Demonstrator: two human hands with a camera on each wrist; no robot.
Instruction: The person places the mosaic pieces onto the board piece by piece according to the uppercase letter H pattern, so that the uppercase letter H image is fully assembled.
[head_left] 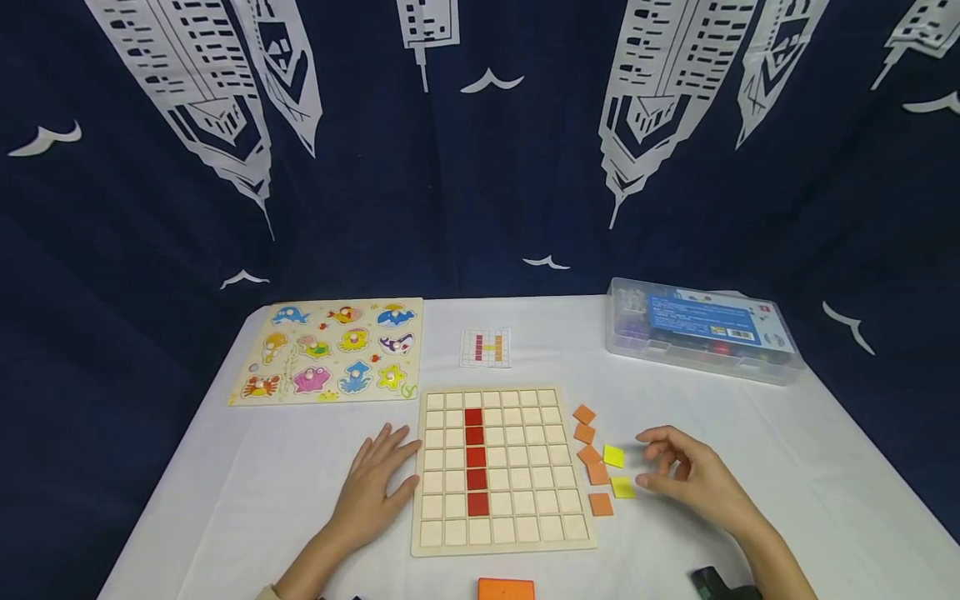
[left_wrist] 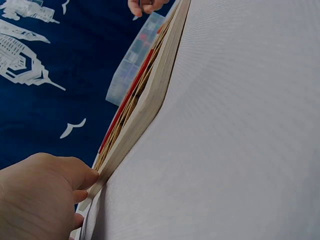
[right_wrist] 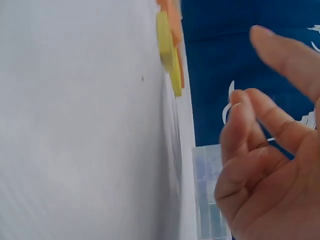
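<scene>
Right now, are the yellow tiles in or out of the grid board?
Out: both yellow tiles lie on the white table, between the grid board and the right hand.

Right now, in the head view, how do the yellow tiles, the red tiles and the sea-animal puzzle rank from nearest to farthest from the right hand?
1. Yellow tiles: just left of the right hand.
2. Red tiles: farther left, in a column on the grid board.
3. Sea-animal puzzle: back-left of the board.

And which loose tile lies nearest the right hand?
The lower yellow tile, whose edge almost reaches the right hand; the upper yellow tile and five orange tiles lie farther left.
</scene>
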